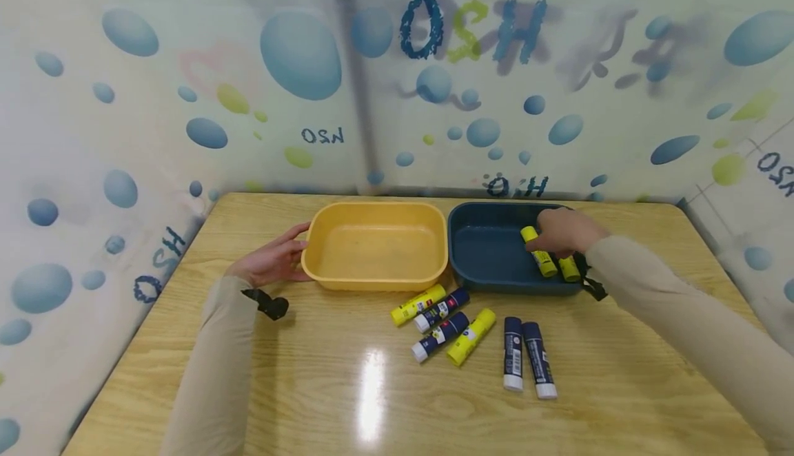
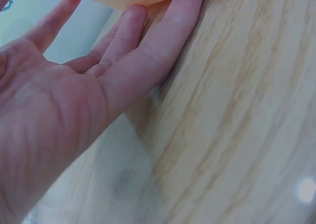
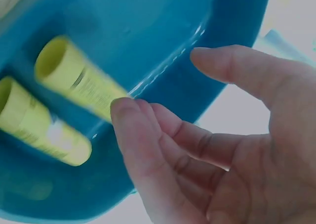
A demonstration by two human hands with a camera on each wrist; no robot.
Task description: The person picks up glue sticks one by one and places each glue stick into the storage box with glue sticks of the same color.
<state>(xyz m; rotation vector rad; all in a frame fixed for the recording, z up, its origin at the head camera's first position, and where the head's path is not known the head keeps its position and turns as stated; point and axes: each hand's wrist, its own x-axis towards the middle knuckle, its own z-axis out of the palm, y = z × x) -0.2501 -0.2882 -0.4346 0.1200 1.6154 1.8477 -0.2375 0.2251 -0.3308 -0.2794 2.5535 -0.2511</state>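
My left hand (image 1: 273, 261) rests against the left side of the yellow plastic bin (image 1: 378, 284), its extended fingertips touching the wall, as the left wrist view shows from below. Over the right part of the dark blue bin (image 1: 490, 263) is my right hand (image 1: 567, 230). In the right wrist view its thumb stands well apart from the fingers, with nothing between them. Two yellow glue sticks lie in the blue bin: one glue stick (image 3: 81, 78) right by my fingertips, the other glue stick (image 3: 42, 122) beside it. In the head view my hand partly covers them.
On the table (image 1: 298, 380) in front of the bins lie more glue sticks: a yellow glue stick (image 1: 418, 305) near the yellow bin, another yellow glue stick (image 1: 471, 337), and several navy ones with white caps, including a navy glue stick (image 1: 540, 359) at the right. A patterned wall stands behind.
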